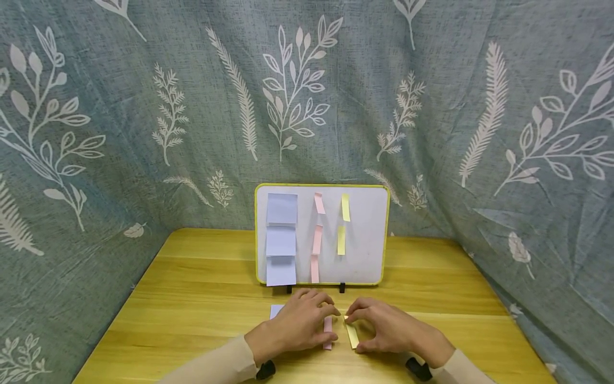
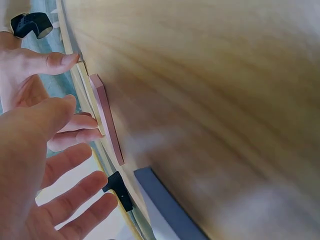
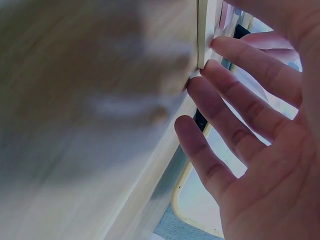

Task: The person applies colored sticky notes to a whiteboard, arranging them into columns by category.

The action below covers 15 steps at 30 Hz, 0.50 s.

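My right hand (image 1: 393,328) spans a narrow pad of yellow sticky notes (image 1: 352,334) on the table, thumb at its near end and fingertips at its far end. Just left of it lies a slim pink sticky-note pad (image 1: 328,329). My left hand (image 1: 299,326) hovers beside the pink pad, fingers spread and loosely bent, holding nothing; in the left wrist view its fingertips (image 2: 95,182) stand apart from the pad. A larger blue sticky-note pad (image 2: 172,205) lies farther left, mostly hidden by my left hand in the head view.
Behind my hands, a whiteboard (image 1: 366,234) with a yellow frame stands on black feet (image 1: 342,288). It bears three blue notes (image 1: 281,241), three pink strips (image 1: 317,240) and two yellow strips (image 1: 341,240). A leaf-patterned curtain (image 1: 355,106) surrounds the wooden table (image 1: 201,277).
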Tool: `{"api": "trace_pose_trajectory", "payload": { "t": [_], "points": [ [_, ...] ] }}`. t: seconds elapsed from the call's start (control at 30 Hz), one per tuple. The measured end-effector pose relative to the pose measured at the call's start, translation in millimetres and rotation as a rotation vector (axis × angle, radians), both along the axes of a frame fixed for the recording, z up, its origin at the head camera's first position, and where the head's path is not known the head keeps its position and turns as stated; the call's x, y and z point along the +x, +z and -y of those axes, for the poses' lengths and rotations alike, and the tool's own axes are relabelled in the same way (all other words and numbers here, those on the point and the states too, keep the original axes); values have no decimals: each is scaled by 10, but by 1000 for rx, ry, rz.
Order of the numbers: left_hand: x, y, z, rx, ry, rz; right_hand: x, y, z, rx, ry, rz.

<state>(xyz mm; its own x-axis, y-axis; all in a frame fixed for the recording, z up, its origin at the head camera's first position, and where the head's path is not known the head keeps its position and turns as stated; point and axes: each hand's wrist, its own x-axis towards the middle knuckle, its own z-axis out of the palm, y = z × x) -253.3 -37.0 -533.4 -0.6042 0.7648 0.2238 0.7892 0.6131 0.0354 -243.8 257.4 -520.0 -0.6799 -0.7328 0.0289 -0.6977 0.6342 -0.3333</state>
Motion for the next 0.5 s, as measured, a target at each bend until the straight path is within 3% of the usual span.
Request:
{"api": "trace_pose_trajectory", "payload": {
  "t": [0.5],
  "points": [
    [13, -10, -26, -2, 1, 21, 9, 15, 33, 9, -9, -12]
  ]
}}
